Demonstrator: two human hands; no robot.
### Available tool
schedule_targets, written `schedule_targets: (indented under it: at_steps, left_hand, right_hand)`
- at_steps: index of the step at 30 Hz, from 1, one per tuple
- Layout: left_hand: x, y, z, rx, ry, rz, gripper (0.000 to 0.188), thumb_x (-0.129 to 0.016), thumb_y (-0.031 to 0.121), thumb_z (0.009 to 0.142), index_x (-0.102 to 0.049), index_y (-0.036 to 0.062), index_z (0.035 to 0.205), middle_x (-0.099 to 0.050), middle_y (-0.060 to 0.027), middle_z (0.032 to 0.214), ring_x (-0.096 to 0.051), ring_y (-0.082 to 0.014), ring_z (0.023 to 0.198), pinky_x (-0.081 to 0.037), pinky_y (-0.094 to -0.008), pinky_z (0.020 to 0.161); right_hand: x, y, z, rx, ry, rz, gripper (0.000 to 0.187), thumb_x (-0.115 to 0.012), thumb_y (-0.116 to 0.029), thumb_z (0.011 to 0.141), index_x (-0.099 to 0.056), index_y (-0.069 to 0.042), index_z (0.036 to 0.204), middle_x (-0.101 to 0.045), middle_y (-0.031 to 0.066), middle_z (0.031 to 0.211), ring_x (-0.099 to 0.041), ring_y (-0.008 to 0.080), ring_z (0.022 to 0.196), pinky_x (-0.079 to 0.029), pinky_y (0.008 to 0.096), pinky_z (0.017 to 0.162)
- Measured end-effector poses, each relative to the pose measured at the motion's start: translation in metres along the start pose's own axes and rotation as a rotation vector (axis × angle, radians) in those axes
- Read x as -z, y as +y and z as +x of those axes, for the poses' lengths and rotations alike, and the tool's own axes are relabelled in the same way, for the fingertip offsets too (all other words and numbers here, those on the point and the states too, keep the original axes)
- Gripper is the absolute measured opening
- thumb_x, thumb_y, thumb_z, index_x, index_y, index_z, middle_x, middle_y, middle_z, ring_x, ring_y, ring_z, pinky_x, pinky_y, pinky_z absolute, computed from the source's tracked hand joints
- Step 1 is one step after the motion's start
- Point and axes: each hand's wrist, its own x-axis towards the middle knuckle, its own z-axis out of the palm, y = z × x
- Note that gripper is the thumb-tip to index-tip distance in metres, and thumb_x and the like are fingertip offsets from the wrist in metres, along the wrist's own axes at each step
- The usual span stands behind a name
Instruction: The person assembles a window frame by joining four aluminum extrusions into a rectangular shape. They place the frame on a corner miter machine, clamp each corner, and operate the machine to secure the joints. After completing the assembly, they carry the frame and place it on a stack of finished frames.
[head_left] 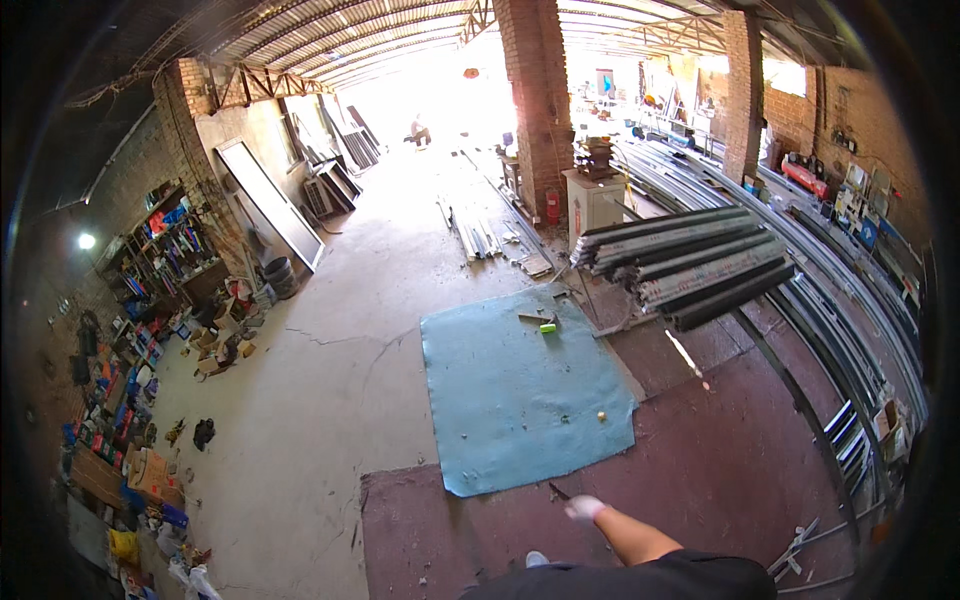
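My right hand (583,508), in a white glove, reaches forward over the dark red floor covering and is blurred. Its fingers are closed round a thin dark stick-like tool (560,492) whose kind is too small to tell. Just ahead of the hand lies a blue mat (520,400), its near edge close to the tool's tip. Toward the mat's far end are a hammer-shaped tool (536,317) and a small bright green object (548,328). A small pale yellowish piece (602,415) sits near its right edge. My left hand is out of view.
On the right, a stack of dark metal profiles (690,260) rests raised on a stand, with long profiles (800,300) beyond. A brick pillar (537,110) and a pale cabinet (594,205) stand ahead. Cluttered shelves (170,245) and boxes (150,475) line the left wall.
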Motion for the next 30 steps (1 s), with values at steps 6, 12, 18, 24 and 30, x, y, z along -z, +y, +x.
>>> schedule_targets:
  at_steps: [6, 12, 18, 24, 30]
  left_hand:
    - [0.125, 0.092, 0.138, 0.048, 0.022, -0.342, 0.069, -0.042, 0.061, 0.091, -0.077, 0.0041, 0.107, -0.073, -0.0269, 0.110, -0.070, -0.0399, 0.111, -0.053, -0.0492, 0.098]
    - [0.271, 0.056, 0.306, 0.070, -0.049, -0.283, 0.056, -0.052, 0.050, 0.087, -0.077, 0.0020, 0.102, -0.074, -0.0257, 0.106, -0.072, -0.0369, 0.108, -0.055, -0.0482, 0.094]
    - [0.517, 0.007, 0.484, 0.067, 0.152, 0.254, 0.043, -0.063, 0.038, 0.082, -0.078, 0.0000, 0.096, -0.076, -0.0245, 0.103, -0.075, -0.0339, 0.104, -0.058, -0.0472, 0.090]
    - [0.850, 0.080, 0.647, -0.180, 0.649, -0.653, 0.028, -0.074, 0.030, 0.090, -0.072, 0.0046, 0.079, -0.072, -0.0070, 0.072, -0.062, -0.0146, 0.065, -0.052, -0.0347, 0.064]
    - [0.906, 0.131, 0.777, -0.074, 0.396, -0.170, 0.038, -0.068, 0.044, 0.085, -0.075, 0.0071, 0.085, -0.073, -0.0165, 0.087, -0.069, -0.0264, 0.082, -0.056, -0.0397, 0.079]
  right_hand:
    - [0.284, -0.141, 0.228, 0.305, 0.374, 0.671, 0.032, -0.063, -0.028, 0.101, -0.073, -0.005, 0.122, -0.077, 0.0137, 0.108, -0.072, 0.0210, 0.099, -0.055, 0.0321, 0.090]
    - [0.295, -0.113, 0.384, 0.048, 0.345, 0.293, 0.038, -0.054, -0.038, 0.100, -0.072, -0.005, 0.110, -0.074, 0.0211, 0.105, -0.072, 0.0363, 0.100, -0.056, 0.0450, 0.087]
    - [0.212, -0.049, 0.365, -0.390, -0.570, -0.068, 0.043, -0.059, -0.037, 0.093, -0.074, -0.009, 0.121, -0.074, 0.0158, 0.121, -0.072, 0.0353, 0.107, -0.056, 0.0459, 0.091]
    - [0.256, -0.051, 0.459, -0.542, -0.582, 0.147, 0.045, -0.056, -0.036, 0.095, -0.072, -0.006, 0.125, -0.074, 0.0190, 0.118, -0.072, 0.0340, 0.106, -0.056, 0.0454, 0.091]
    - [0.369, -0.064, 0.747, -0.085, -0.722, -0.171, 0.047, -0.052, -0.035, 0.098, -0.069, -0.003, 0.128, -0.073, 0.0223, 0.115, -0.072, 0.0328, 0.106, -0.056, 0.0449, 0.091]
